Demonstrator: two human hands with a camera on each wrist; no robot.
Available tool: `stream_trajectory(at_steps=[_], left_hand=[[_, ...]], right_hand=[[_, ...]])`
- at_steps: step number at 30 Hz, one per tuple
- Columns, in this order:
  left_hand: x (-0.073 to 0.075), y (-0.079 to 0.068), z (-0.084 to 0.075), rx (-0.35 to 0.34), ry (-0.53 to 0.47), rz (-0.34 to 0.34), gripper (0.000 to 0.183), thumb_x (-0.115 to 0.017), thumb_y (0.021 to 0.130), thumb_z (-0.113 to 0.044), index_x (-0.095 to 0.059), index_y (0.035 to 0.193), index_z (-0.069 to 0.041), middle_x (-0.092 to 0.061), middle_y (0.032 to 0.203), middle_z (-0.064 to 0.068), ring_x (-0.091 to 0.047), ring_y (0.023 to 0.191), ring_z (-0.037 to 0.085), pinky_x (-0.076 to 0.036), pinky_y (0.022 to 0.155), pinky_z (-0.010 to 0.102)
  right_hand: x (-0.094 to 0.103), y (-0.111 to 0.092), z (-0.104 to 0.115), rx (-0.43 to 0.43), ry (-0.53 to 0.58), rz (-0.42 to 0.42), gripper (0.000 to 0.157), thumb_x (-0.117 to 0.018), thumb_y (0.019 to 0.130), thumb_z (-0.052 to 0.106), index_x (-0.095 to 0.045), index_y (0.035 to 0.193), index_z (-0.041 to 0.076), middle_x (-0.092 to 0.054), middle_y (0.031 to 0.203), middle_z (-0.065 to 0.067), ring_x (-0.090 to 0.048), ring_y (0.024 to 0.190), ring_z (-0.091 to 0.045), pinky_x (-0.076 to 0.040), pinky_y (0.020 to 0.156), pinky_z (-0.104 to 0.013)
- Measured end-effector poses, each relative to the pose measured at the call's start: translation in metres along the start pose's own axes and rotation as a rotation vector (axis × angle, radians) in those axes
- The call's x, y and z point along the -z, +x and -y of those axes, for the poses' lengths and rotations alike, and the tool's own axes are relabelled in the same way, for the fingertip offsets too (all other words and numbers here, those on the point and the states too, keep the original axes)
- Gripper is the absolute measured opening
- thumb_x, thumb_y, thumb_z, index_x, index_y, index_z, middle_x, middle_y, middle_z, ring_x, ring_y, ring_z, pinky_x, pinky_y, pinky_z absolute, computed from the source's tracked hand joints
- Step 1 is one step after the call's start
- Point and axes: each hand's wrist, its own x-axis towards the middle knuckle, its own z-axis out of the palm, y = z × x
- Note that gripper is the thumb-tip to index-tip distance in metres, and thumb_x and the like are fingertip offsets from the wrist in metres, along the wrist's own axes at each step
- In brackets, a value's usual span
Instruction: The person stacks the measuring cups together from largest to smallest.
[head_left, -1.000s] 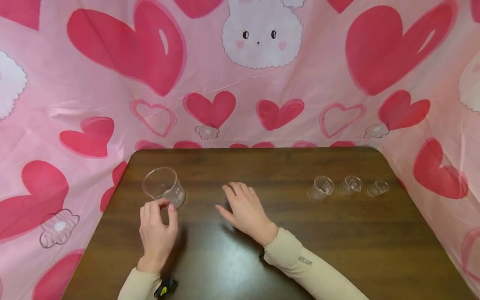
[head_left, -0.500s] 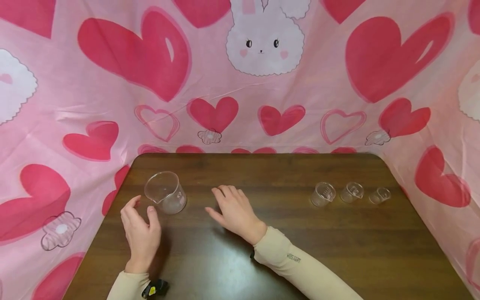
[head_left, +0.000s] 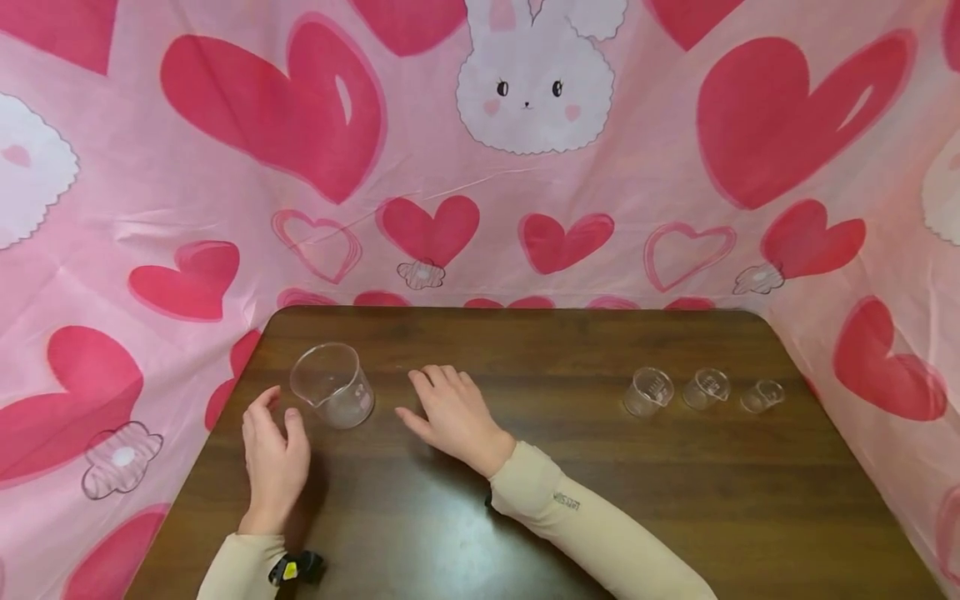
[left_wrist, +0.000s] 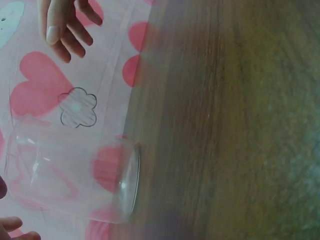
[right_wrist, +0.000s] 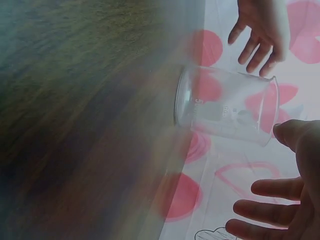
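A large clear glass beaker (head_left: 333, 387) stands upright at the left of the table, with a pouring spout and white markings. My left hand (head_left: 273, 458) is just left and in front of it, fingers loosely bent and holding nothing. To the beaker's right, my right hand (head_left: 456, 417) hovers with its fingers spread and the palm turned down. In the right wrist view the beaker (right_wrist: 227, 105) shows between both hands, the right hand's fingers (right_wrist: 267, 212) apart from it. The left wrist view has the same beaker (left_wrist: 72, 172) near the left fingertips (left_wrist: 17, 224).
Three smaller glass beakers stand in a row at the right: the largest (head_left: 648, 392), a middle one (head_left: 705, 389) and the smallest (head_left: 761, 397). The brown wooden table (head_left: 525, 350) is bordered by a pink heart-printed cloth (head_left: 495, 175).
My left hand has drawn back from the beaker's front to its left side. The right hand has shifted slightly left, toward the beaker. The view has tilted a little; the beakers stay in place.
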Motion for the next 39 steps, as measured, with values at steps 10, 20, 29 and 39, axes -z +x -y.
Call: stream_trajectory(at_steps=[10, 20, 29, 39], left_hand=[[0.002, 0.009, 0.010, 0.091, -0.067, 0.137, 0.049, -0.054, 0.103, -0.008, -0.046, 0.150, 0.001, -0.050, 0.143, 0.025, -0.051, 0.129, 0.040, -0.040, 0.088, 0.011], [0.010, 0.023, 0.018, 0.062, -0.141, 0.372, 0.048, -0.053, 0.105, -0.003, -0.042, 0.151, 0.005, -0.048, 0.152, 0.028, -0.052, 0.133, 0.020, -0.034, 0.089, 0.003], [0.008, 0.034, 0.027, 0.002, -0.306, 0.464, 0.044, -0.031, 0.112, -0.005, -0.035, 0.153, 0.009, -0.050, 0.147, 0.014, -0.047, 0.124, -0.010, -0.049, 0.090, 0.012], [0.005, 0.034, 0.028, -0.009, -0.362, 0.464, 0.049, -0.030, 0.116, -0.017, -0.031, 0.155, 0.011, -0.053, 0.148, 0.000, -0.048, 0.126, -0.009, -0.048, 0.091, 0.012]], right_hand=[[-0.010, 0.020, 0.009, 0.020, 0.005, 0.066, 0.055, -0.059, 0.102, 0.057, -0.065, 0.133, 0.012, -0.071, 0.122, -0.003, -0.066, 0.108, -0.022, -0.055, 0.090, -0.037], [-0.019, 0.035, 0.018, 0.013, 0.068, 0.099, 0.057, -0.061, 0.101, 0.058, -0.065, 0.132, 0.010, -0.073, 0.125, -0.003, -0.066, 0.110, -0.020, -0.055, 0.090, -0.036], [-0.024, 0.045, 0.024, 0.024, 0.091, 0.135, 0.061, -0.061, 0.099, 0.061, -0.065, 0.130, 0.008, -0.076, 0.115, -0.003, -0.068, 0.105, -0.018, -0.056, 0.088, -0.033], [-0.025, 0.056, 0.025, 0.032, 0.206, 0.188, 0.059, -0.066, 0.097, 0.060, -0.064, 0.127, 0.010, -0.073, 0.103, 0.001, -0.068, 0.095, -0.017, -0.056, 0.080, -0.030]])
